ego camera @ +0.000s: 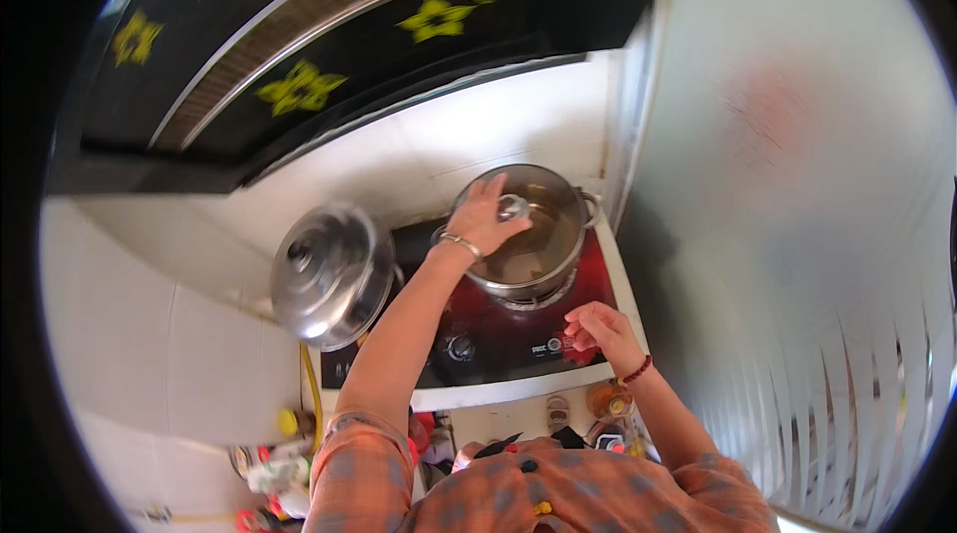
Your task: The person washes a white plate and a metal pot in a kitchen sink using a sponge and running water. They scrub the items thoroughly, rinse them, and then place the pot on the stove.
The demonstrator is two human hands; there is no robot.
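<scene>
My left hand (pixel 486 217), with a metal bangle at its wrist, is over a metal pot (pixel 549 280) on the right side of the gas stove (pixel 486 346). Between its thumb and fingers is a small, round, shiny clear thing (pixel 513 208), perhaps a glass; its exact kind is hard to tell. Liquid (pixel 527 256) shows inside the pot. Above the stove's front right part hovers my right hand (pixel 602 331), its fingers loosely curled and nothing visible in them. A domed steel lid (pixel 329 271) covers another vessel on the stove's left side.
A black range hood (pixel 419 47) with yellow flower decorations overhangs the stove. To the right stands a frosted glass panel (pixel 777 234). A yellow hose (pixel 310 391) runs down at the left, near several bottles and packets (pixel 280 477). Below the front edge is a bottle (pixel 614 404).
</scene>
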